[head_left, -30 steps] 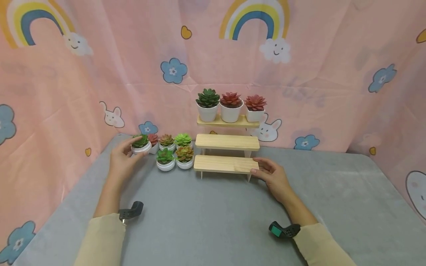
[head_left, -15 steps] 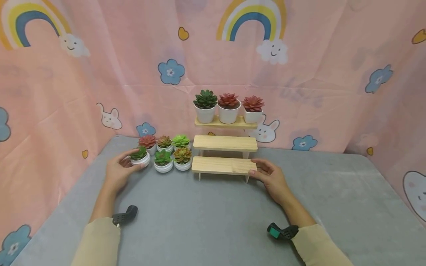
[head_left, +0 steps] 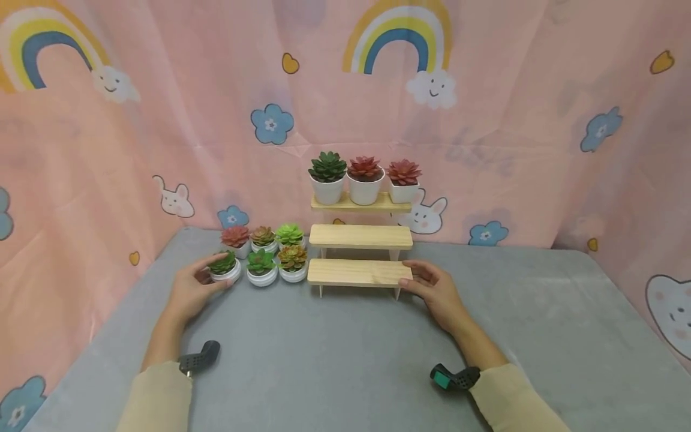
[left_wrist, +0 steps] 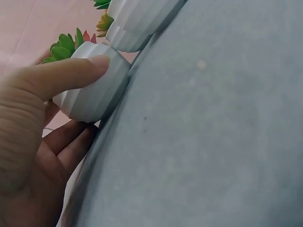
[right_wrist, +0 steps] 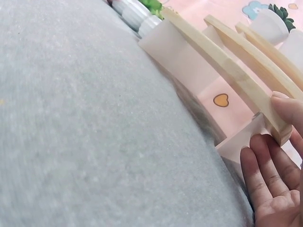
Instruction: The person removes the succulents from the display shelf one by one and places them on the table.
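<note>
My left hand [head_left: 188,291] holds a small green potted succulent [head_left: 227,273] at the left end of a short front row, thumb on the near side of the ribbed white pot [left_wrist: 104,90]. The pot stands on or just at the tabletop. Beside it are a green succulent [head_left: 262,274] and a yellow-orange one [head_left: 294,269]. My right hand [head_left: 438,295] grips the right end of the lowest board [head_left: 356,273] of a three-tier wooden stand, thumb on top and fingers beneath in the right wrist view. The top board [head_left: 361,207] carries one dark green and two red potted succulents.
Behind the front row stand a red succulent [head_left: 235,240], a brownish one [head_left: 263,238] and a bright green one [head_left: 290,235]. The middle board [head_left: 360,236] is bare. A pink patterned cloth [head_left: 486,108] hangs behind the grey table [head_left: 302,360].
My left hand has brought the green succulent down and towards me, from in front of the red one to the front row's left end. The right hand keeps its grip. The head view shifts slightly.
</note>
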Tool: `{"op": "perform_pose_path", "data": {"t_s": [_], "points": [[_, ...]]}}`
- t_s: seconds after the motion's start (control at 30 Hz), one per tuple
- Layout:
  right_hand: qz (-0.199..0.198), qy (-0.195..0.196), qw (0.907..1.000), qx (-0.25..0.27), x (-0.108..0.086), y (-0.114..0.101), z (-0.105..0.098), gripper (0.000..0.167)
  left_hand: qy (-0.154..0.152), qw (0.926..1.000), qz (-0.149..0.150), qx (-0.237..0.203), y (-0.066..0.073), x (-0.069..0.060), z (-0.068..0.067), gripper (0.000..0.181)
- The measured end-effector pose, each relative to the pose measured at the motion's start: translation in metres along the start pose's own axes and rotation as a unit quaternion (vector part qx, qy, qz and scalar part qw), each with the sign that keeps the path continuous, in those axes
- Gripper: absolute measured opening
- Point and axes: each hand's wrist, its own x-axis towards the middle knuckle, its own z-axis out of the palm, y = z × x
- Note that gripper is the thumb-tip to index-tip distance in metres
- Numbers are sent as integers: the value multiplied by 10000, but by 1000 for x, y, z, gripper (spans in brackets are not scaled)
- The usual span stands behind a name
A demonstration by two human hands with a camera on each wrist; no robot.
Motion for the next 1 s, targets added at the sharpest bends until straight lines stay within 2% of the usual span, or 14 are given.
{"op": "perform_pose_path", "data": {"t_s": [0.17,0.27,0.43,0.53,0.6,0.73,0.87,1.0], "points": [[-3,-10,10000,-36,0,0,1,53,-165,9995,-133,-237,6,-1,-4,63],[-21,-2,10000,-21,1,0,1,53,-81,9995,-37,-289,19,1,-7,64],[-15,10,10000,68,0,1,0,52,516,9971,373,-412,62,5,-9,67],[-58,-21,9999,152,-1,1,0,51,636,9940,693,-550,93,9,-6,71],[-85,-35,9998,196,-2,1,0,51,507,9920,928,-695,113,14,-3,73],[-39,-3,9997,231,-2,1,1,51,197,9891,1301,-666,150,30,6,73],[-39,13,9997,226,-1,2,1,51,-141,9866,1512,-599,178,48,17,73],[-58,-17,9998,182,-1,0,0,53,-503,9845,1609,-473,201,64,29,77]]}}
